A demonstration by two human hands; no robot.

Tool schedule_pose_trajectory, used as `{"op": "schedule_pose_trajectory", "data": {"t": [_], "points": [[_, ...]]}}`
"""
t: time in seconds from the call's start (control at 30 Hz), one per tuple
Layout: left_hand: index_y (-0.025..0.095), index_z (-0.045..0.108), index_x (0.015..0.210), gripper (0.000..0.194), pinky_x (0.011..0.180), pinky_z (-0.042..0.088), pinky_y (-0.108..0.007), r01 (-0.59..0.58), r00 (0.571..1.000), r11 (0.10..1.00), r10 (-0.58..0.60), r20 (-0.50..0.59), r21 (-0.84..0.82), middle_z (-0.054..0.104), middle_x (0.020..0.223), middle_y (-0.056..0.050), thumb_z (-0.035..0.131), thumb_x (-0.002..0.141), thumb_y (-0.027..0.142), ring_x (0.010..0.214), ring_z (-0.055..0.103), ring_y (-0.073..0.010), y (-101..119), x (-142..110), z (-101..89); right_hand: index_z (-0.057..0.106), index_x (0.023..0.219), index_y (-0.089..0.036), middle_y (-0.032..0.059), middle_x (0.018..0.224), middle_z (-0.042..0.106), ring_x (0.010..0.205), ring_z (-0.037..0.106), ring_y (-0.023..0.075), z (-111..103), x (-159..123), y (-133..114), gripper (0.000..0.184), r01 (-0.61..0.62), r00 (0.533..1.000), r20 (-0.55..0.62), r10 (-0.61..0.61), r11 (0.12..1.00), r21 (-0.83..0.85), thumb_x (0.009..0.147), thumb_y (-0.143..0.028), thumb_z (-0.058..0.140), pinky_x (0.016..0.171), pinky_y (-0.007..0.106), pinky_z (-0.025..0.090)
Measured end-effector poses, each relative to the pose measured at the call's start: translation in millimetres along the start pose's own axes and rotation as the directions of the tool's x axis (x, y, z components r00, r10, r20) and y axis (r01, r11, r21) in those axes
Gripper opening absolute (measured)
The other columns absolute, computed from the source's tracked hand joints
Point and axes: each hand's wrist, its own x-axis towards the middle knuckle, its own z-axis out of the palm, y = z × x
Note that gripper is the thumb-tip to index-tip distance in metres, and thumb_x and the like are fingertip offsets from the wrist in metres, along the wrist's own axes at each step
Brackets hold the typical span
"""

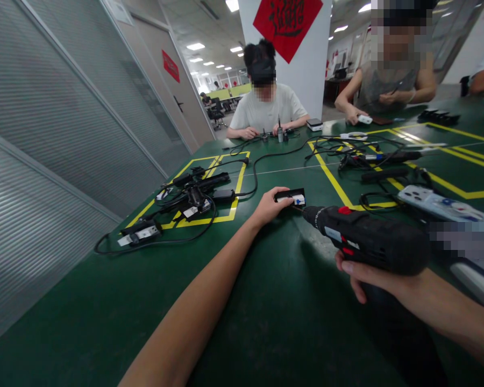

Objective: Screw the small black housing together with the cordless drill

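Observation:
My right hand [371, 277] is wrapped round the grip of a black cordless drill [358, 234] with red parts. The drill lies level and points left, its thin bit reaching a small black case [296, 193] with a white part inside. I cannot tell whether the bit touches it. My left hand [272, 204] grips the left end of this case on the green table [274, 312], thumb at the front edge and fingers behind.
Black devices with cables [197, 196] lie inside yellow tape at left. A power strip [141, 235] lies near them. More tools and cables [379, 158] are at right, beside a pale blue strip [447, 207]. Two people sit across the table, handling small items.

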Motion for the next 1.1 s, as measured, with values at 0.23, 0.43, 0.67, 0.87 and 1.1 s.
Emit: {"op": "schedule_pose_trajectory", "data": {"t": [0.23,0.43,0.67,0.87,1.1], "points": [[0.014,0.056,0.115,0.047,0.079,0.047,-0.027,0.004,1.0,1.0,-0.004,0.008,0.017,0.063,0.104,-0.007,0.061,0.076,0.04,0.087,0.059,-0.0159,0.0,0.4,-0.2,0.064,0.089,-0.023,-0.0028,0.058,0.063,0.062,0.06,0.0183,0.4,-4.0,-12.0,0.027,-0.089,0.995,0.046,0.09,0.995,-0.034,0.085,-0.047,0.052,0.07,0.037,0.042],[0.015,0.055,0.115,0.049,0.071,0.046,-0.024,0.009,1.0,1.0,-0.009,0.015,-0.001,0.064,0.101,-0.007,0.061,0.075,0.042,0.081,0.059,-0.0141,-0.3,-0.2,-0.2,0.064,0.09,-0.024,-0.0037,0.057,0.063,0.06,0.059,0.0176,-0.4,-2.1,-3.1,0.028,-0.054,0.997,0.058,0.055,0.998,-0.023,0.085,-0.049,0.052,0.07,0.037,0.043],[0.015,0.055,0.117,0.05,0.066,0.045,-0.022,0.027,0.999,1.0,-0.027,0.018,-0.012,0.064,0.097,-0.006,0.062,0.074,0.041,0.075,0.057,-0.0125,0.9,-0.7,-0.5,0.066,0.089,-0.025,-0.0036,0.057,0.064,0.06,0.061,0.0182,-0.3,-0.7,3.9,0.03,-0.074,0.995,0.068,0.076,0.997,-0.033,0.083,-0.051,0.053,0.068,0.036,0.043],[0.015,0.055,0.116,0.053,0.065,0.045,-0.022,0.024,0.999,1.0,-0.023,0.029,-0.013,0.064,0.095,-0.005,0.064,0.072,0.043,0.072,0.056,-0.0117,-1.2,-0.4,-0.9,0.061,0.053,-0.024,-0.0017,0.058,0.066,0.061,0.06,0.0181,-2.1,-3.1,-6.3,0.043,-0.085,0.996,0.01,0.087,0.986,-0.146,0.082,-0.054,0.051,0.068,0.035,0.044],[0.015,0.054,0.117,0.054,0.065,0.045,-0.022,0.018,0.999,0.999,-0.016,0.04,-0.043,0.064,0.093,-0.005,0.065,0.072,0.042,0.073,0.057,-0.0122,-3.4,0.0,-0.4,0.06,0.053,-0.024,-0.0017,0.057,0.065,0.061,0.06,0.018,-0.7,-3.0,-8.4,0.043,-0.053,0.998,0.035,0.059,0.988,-0.146,0.084,-0.052,0.05,0.068,0.036,0.044]]}}
